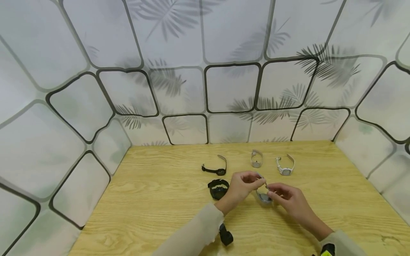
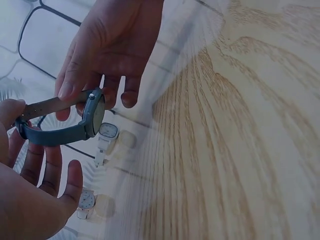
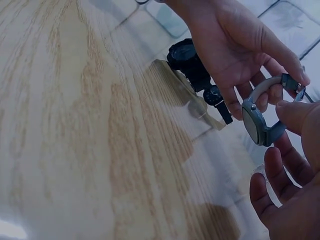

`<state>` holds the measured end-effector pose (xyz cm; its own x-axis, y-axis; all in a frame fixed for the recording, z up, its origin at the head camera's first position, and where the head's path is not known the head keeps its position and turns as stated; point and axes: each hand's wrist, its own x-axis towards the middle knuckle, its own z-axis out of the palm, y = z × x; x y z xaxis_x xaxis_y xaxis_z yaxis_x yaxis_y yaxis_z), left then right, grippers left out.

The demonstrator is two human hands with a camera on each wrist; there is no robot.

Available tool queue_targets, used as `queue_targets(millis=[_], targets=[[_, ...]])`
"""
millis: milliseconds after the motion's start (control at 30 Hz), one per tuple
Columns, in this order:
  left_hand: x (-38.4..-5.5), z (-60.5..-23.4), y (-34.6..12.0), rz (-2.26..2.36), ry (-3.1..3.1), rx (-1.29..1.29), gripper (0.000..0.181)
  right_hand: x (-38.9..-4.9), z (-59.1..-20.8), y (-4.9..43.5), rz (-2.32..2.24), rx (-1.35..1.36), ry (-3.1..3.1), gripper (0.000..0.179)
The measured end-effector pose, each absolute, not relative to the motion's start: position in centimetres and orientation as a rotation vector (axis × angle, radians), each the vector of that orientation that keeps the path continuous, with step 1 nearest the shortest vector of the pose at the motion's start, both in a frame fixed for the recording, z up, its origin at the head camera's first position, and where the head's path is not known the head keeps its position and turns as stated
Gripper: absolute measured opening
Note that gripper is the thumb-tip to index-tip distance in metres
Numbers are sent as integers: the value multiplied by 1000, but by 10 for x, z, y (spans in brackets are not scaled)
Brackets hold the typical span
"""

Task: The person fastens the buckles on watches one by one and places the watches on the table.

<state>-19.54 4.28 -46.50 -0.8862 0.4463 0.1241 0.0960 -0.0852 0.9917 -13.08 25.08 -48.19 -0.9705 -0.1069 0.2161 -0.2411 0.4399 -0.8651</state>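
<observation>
A grey wristwatch (image 1: 264,197) is held a little above the table between both hands, its strap bent into a loop. In the head view my left hand (image 1: 238,188) pinches one part of the strap between thumb and fingers. Opposite it, my right hand (image 1: 289,202) pinches the strap near the buckle end. The round watch case (image 2: 95,114) hangs at the loop's far side from the buckle (image 2: 21,127) in the left wrist view. From the right wrist, the strap ends (image 3: 292,87) appear close together at the fingertips, partly covered by them.
A slim black watch (image 1: 221,171) and a chunky black watch (image 1: 218,192) lie left of the hands. Behind are a rose-gold watch (image 1: 256,163) and a white watch (image 1: 286,171). A black strap-like thing (image 1: 226,237) shows beside the left sleeve. Patterned cloth walls (image 1: 230,89) border the wooden table (image 1: 144,199).
</observation>
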Motion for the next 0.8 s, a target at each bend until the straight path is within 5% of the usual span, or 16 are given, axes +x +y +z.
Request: queue_targets(millis=[800], targets=[[-197,-466,41,1996,1959,670,14,-132,-482,247,1549,265,-2535,26]])
